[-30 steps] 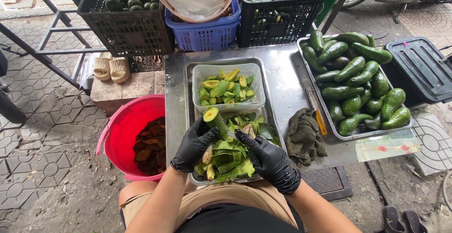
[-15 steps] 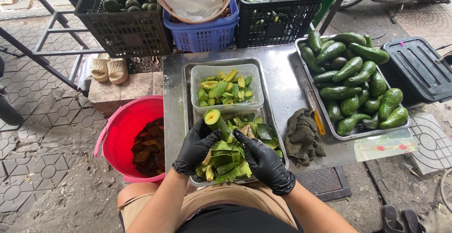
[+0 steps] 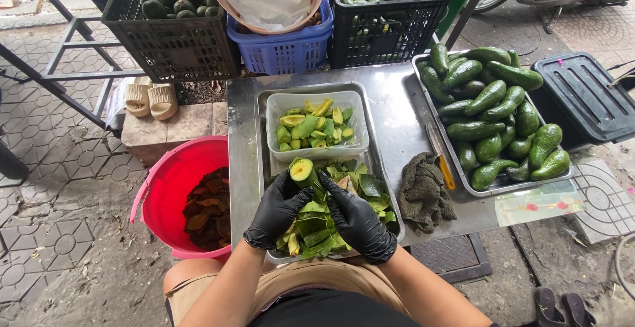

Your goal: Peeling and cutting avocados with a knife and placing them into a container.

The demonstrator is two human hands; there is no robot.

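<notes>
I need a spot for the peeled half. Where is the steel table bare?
Bare steel table runs between the white tub and the avocado tray, above the grey cloth. The peel tray under both hands is crowded.

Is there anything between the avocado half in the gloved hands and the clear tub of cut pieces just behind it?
Nothing visible. The left hand holds the green avocado half, with the right hand beside it. The clear plastic tub sits directly beyond, top open, with only the peel-filled steel tray below.
</notes>
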